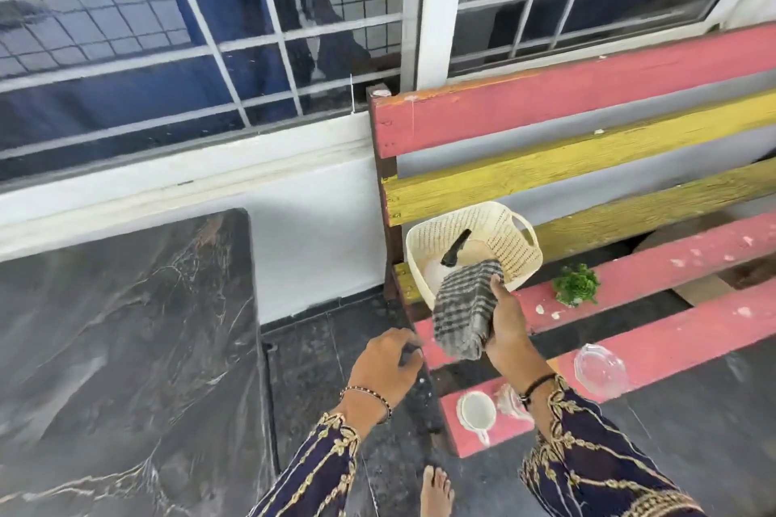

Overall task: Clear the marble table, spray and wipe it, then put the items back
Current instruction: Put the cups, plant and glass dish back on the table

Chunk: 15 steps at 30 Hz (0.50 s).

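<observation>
Here, the striped grey cloth (461, 306) sits in the right hand (510, 323). The thumb (497, 283) presses along the cloth's upper right edge, and the other fingers wrap behind it, hidden. The cloth hangs folded, its top corner overlapping the near rim of the basket (514, 250) and its lower end dangling over a pink slat of the bench (588, 105).

The right forearm reaches forward and up from the lower right, wrist bent slightly, with a dark band at the wrist. The left hand (384, 365) hovers palm down beside the bench's left end, fingers loosely curled, with nothing plainly held. I cannot tell whether its fingertips touch the bench's dark end rail. A beaded bracelet circles that wrist, and both sleeves are dark with gold embroidery.

The marble table (126, 327) lies well to the left, dark with pale veins, apart from both hands.

On the bench, the cream basket holds a black object (455, 250) and some pale items too unclear to name. Right of it stand a small green plant (576, 285) and, nearer, a clear glass dish (600, 369). A white cup (476, 411) rests on the nearest slat, just left of the right wrist. 1 bare foot (436, 491) shows on the dark floor below.
</observation>
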### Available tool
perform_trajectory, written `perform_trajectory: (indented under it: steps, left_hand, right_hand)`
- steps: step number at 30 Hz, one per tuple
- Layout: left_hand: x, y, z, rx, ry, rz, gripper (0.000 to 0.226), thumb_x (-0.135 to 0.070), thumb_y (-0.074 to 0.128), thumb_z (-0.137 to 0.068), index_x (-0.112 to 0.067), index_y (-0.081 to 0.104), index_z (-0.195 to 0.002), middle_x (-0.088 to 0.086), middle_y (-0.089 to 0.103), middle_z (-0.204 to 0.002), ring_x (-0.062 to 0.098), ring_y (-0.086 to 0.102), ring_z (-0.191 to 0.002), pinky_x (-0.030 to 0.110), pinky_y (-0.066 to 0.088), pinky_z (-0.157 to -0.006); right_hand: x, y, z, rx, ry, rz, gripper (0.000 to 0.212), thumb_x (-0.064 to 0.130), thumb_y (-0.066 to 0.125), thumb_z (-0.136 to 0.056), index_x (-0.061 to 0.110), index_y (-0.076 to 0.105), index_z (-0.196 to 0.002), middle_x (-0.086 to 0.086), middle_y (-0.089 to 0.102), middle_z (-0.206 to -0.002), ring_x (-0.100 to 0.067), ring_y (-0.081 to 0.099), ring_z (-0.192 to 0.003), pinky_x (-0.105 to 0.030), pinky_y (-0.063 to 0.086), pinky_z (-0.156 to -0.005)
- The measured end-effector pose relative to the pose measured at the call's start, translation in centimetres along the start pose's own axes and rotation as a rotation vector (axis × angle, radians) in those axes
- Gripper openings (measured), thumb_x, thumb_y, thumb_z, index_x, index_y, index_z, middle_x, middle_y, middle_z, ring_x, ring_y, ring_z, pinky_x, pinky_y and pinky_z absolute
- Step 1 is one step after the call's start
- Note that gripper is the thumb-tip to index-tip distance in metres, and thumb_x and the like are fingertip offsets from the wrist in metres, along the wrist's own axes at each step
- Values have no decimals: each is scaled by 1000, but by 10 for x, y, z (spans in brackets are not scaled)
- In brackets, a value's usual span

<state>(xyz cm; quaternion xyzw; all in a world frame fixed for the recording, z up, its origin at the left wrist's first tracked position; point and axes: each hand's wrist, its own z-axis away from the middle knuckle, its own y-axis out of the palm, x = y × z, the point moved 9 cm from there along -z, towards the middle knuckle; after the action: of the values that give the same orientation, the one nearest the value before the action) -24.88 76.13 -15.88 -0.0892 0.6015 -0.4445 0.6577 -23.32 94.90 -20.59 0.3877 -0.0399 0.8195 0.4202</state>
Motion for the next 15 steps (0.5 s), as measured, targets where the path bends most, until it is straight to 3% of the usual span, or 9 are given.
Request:
perform_trajectory:
  steps: [2,4,7,11,15]
  left_hand:
    - [-3,16,-20,-7,-17,23,21,-20,55,-89,-22,67,-106,-4,67,-110,9,60,-102,11,39,-82]
    - [-2,31,-34,-1,-45,42,21,-21,56,-88,-23,67,-105,-7,66,-111,7,60,-102,10,38,-82]
    - [2,48,-50,11,-70,41,21,-21,56,-88,-21,66,-106,-6,66,-112,10,62,-98,17,44,-84]
    - [5,67,-63,39,-93,32,22,-19,56,-87,-17,66,-107,-2,66,-115,12,61,-105,21,44,-93]
    - [15,94,-69,110,-146,35,24,-20,58,-83,-18,67,-105,1,67,-116,16,61,-109,27,47,-95]
  right_hand:
    - [29,-9,-32,-62,-18,-15,45,36,48,-106,2,54,-134,-17,68,-117,-30,67,-93,-41,53,-85]
    - [57,-15,-63,-106,-49,-14,49,34,46,-107,-1,46,-142,-21,59,-137,-36,62,-113,-43,50,-94]
    - [90,-15,-100,-75,-109,-22,51,31,37,-110,-1,40,-150,-22,47,-152,-40,48,-138,-45,43,-107]
    - [94,-30,-123,-99,-88,-8,51,31,45,-108,10,36,-154,-15,40,-157,-33,44,-142,-45,37,-119]
    - [71,-52,-127,-55,-55,-56,48,25,44,-109,4,39,-151,-21,50,-148,-35,55,-132,-40,46,-111]
